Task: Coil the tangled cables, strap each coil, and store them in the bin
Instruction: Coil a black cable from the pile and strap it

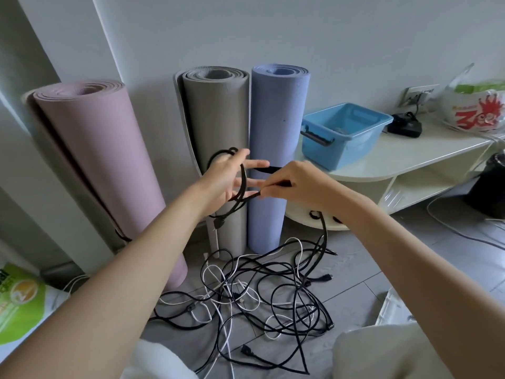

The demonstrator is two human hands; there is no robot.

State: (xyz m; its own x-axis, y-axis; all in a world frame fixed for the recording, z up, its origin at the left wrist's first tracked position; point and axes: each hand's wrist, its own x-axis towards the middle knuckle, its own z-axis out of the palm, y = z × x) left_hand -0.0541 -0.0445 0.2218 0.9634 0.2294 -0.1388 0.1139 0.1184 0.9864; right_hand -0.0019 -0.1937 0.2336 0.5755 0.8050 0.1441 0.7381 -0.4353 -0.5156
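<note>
Two hands raised — left hand (pixel 229 178) splayed through coil (pixel 237 184), right hand (pixel 293 184) pinching strap (pixel 266 169)

Two bare forearms without sleeves, left hand (pixel 232 179) and right hand (pixel 295 184) ringless, pale cream trousers (pixel 382 351) over both knees at six o'clock
</note>
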